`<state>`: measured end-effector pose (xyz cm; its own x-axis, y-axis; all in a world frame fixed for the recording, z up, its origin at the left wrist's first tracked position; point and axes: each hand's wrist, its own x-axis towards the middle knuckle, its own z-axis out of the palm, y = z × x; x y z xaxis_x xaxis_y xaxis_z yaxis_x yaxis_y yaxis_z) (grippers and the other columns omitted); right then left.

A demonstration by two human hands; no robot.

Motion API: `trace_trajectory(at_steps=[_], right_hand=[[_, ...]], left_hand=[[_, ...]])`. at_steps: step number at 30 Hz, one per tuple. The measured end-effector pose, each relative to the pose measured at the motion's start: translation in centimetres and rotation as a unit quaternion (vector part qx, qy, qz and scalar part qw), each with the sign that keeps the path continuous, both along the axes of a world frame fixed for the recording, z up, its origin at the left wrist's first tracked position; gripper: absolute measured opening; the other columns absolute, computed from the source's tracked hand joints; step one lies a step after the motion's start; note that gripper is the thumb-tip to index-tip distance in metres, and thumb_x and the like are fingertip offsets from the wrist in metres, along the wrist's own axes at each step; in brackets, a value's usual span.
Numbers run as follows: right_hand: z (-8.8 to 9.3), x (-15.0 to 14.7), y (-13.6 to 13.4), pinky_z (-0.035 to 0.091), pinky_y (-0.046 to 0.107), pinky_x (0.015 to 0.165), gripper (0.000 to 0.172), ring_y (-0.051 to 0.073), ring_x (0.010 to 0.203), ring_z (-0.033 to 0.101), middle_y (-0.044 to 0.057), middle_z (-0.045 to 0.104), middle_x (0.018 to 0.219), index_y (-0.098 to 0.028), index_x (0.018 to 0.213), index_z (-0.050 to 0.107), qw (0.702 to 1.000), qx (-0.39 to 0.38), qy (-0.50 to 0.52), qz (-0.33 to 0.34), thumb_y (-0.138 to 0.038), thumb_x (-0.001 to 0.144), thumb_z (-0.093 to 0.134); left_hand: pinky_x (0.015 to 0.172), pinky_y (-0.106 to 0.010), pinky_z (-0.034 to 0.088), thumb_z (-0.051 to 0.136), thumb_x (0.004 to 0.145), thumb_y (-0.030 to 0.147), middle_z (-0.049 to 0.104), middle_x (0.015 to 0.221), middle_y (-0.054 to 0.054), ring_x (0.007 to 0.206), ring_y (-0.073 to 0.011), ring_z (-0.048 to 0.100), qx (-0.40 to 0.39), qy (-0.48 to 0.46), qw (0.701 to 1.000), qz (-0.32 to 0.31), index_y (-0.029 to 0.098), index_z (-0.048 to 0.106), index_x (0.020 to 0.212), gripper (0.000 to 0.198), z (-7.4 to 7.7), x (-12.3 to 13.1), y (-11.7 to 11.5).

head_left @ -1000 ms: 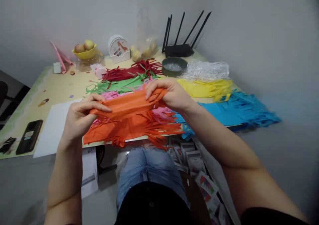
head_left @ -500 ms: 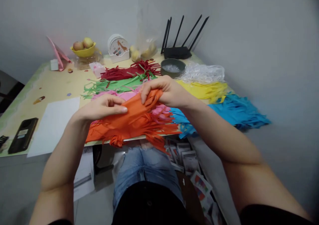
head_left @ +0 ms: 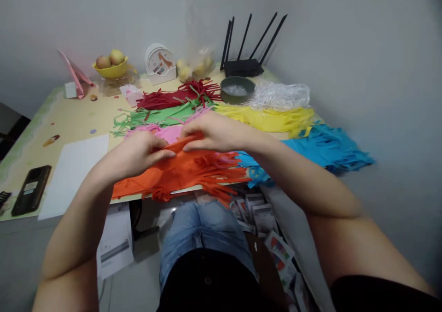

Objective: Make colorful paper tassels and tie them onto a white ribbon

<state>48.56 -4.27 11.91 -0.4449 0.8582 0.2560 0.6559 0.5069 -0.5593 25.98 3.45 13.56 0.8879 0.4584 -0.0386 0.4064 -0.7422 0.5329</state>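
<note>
Near the front edge of the table, a piece of fringed orange fabric [head_left: 178,146] is stretched between my two hands above a pile of orange fringed pieces [head_left: 138,184]. My left hand [head_left: 143,151] pinches one end between thumb and fingers. Thumb and fingers of my right hand [head_left: 210,131] close on the other end, a short way to the right. Just behind lies pink fringed fabric [head_left: 171,133], partly covered by my hands. Blue fringed fabric [head_left: 328,148] lies under and right of my right forearm.
Green [head_left: 165,117], dark red [head_left: 169,99] and yellow [head_left: 272,118] fringed bundles lie farther back. Beyond them stand a dark bowl [head_left: 238,91], clear plastic strips [head_left: 281,95] and a black router [head_left: 243,67]. White paper [head_left: 76,173] and a phone [head_left: 31,190] lie left.
My right hand has moved left and down, closer to my left hand, with its thumb now along the fabric. The held orange piece has dropped and is drawn narrower between both hands.
</note>
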Motion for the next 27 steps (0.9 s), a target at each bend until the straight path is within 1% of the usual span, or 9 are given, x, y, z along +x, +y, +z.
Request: trace_trajectory(at_steps=[3,8,10,15,17,20,23,25,27], right_hand=[[-1.1,-0.5,0.3,0.028,0.024,0.059,0.028,0.007,0.056,0.040,-0.005,0.050,0.057,-0.014,0.065,0.061,0.999,-0.018,0.008,-0.041,-0.029,0.086,0.068],[-1.1,0.2,-0.7,0.022,0.024,0.054,0.041,0.006,0.053,0.031,-0.007,0.037,0.053,-0.016,0.057,0.047,0.994,-0.034,0.081,-0.057,-0.037,0.087,0.066],[-1.2,0.0,-1.0,0.025,0.022,0.054,0.041,0.006,0.053,0.034,-0.006,0.039,0.054,-0.016,0.058,0.047,0.991,-0.040,0.115,-0.055,-0.039,0.086,0.067],[-2.9,-0.8,-1.9,0.043,0.021,0.061,0.014,0.010,0.065,0.058,0.000,0.066,0.077,-0.015,0.084,0.065,0.964,-0.038,0.254,-0.071,-0.028,0.080,0.069],[-3.8,-1.0,-2.4,0.049,0.022,0.061,0.013,0.011,0.065,0.062,0.001,0.070,0.082,-0.017,0.090,0.069,0.942,-0.063,0.321,-0.079,-0.025,0.080,0.066],[-4.9,-1.3,-2.9,0.053,0.022,0.062,0.016,0.011,0.064,0.066,0.002,0.073,0.083,-0.017,0.086,0.072,0.913,-0.086,0.392,-0.069,-0.016,0.075,0.061],[-5.5,-1.3,-3.1,0.052,0.020,0.060,0.016,0.010,0.060,0.066,0.001,0.071,0.074,-0.015,0.078,0.069,0.893,-0.093,0.437,-0.050,-0.012,0.070,0.056],[-5.6,-1.3,-3.0,0.052,0.019,0.059,0.011,0.009,0.058,0.065,0.000,0.068,0.068,-0.014,0.075,0.067,0.889,-0.105,0.444,-0.047,-0.012,0.071,0.056],[-5.6,-1.2,-3.0,0.052,0.019,0.060,0.009,0.010,0.059,0.066,0.001,0.068,0.068,-0.014,0.076,0.066,0.887,-0.126,0.443,-0.045,-0.016,0.072,0.058]], left_hand=[[0.042,-0.024,0.019,0.067,0.082,0.043,0.034,0.046,0.004,0.043,-0.0085,0.027,-0.011,-0.036,0.999,0.023,0.019,0.048,0.048,0.046,-0.1,-1.2,0.2],[0.042,-0.022,0.027,0.071,0.083,0.043,0.045,0.046,0.003,0.042,-0.0085,0.038,-0.073,-0.087,0.991,0.064,0.018,0.054,0.051,0.044,-0.4,-3.0,0.2],[0.043,-0.022,0.033,0.071,0.082,0.043,0.052,0.048,0.001,0.043,-0.0096,0.045,-0.091,-0.126,0.983,0.095,0.016,0.059,0.054,0.041,-0.8,-3.3,-0.2],[0.048,-0.023,0.050,0.080,0.074,0.035,0.065,0.060,-0.001,0.051,-0.0156,0.064,-0.183,-0.247,0.929,0.205,0.016,0.073,0.079,0.022,-2.9,-3.8,-1.4],[0.050,-0.024,0.053,0.082,0.072,0.034,0.067,0.062,-0.002,0.050,-0.0149,0.064,-0.230,-0.303,0.899,0.216,0.016,0.076,0.085,0.023,-4.0,-3.9,-1.7],[0.050,-0.023,0.052,0.083,0.072,0.033,0.070,0.067,-0.003,0.047,-0.0110,0.060,-0.279,-0.371,0.865,0.191,0.018,0.078,0.076,0.017,-5.3,-4.1,-2.0],[0.058,-0.024,0.052,0.077,0.076,0.025,0.070,0.071,-0.005,0.058,-0.0125,0.062,-0.272,-0.390,0.867,0.150,0.020,0.078,0.071,0.007,-6.0,-4.3,-2.2],[0.063,-0.025,0.051,0.071,0.077,0.019,0.067,0.069,-0.005,0.065,-0.0146,0.063,-0.235,-0.383,0.882,0.139,0.021,0.079,0.073,0.009,-6.1,-4.5,-2.3],[0.063,-0.028,0.050,0.068,0.078,0.022,0.066,0.070,-0.006,0.070,-0.0171,0.062,-0.206,-0.375,0.894,0.132,0.020,0.079,0.075,0.011,-6.0,-4.6,-2.4]])
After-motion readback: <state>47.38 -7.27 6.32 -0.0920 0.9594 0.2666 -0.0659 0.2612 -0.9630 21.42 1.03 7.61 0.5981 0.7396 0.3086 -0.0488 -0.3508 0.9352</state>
